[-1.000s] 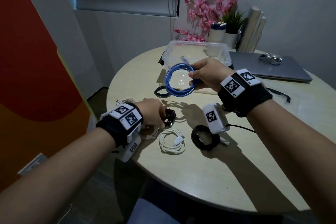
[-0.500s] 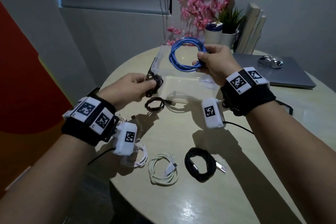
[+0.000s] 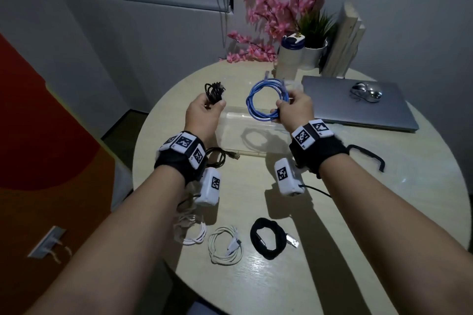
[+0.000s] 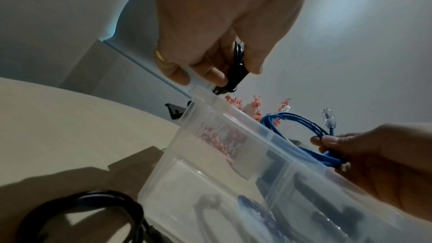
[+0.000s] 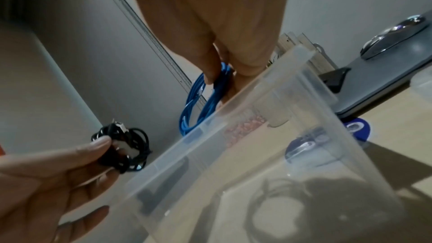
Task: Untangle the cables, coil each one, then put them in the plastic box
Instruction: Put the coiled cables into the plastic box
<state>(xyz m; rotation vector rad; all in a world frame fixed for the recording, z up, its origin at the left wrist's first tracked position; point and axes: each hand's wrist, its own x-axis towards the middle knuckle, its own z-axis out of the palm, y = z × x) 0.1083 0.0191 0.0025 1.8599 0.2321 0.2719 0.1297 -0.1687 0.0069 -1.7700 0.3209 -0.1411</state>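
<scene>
Nearest on the bench (image 3: 332,250) lie coiled white cables (image 3: 224,248) and a black coil (image 3: 267,239). Beyond, both forearms reach forward, raised over the clear plastic box (image 3: 235,133). The left hand (image 3: 203,115) pinches a small black cable bundle (image 3: 214,91); the right hand (image 3: 297,110) has its grip clamped on the blue cable coil (image 3: 263,100) above the box's far rim.

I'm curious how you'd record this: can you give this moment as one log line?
left hand: holds small black cable bundle | right hand: holds coiled blue network cable | both over clear plastic box | box: nothing dropped in yet
</scene>
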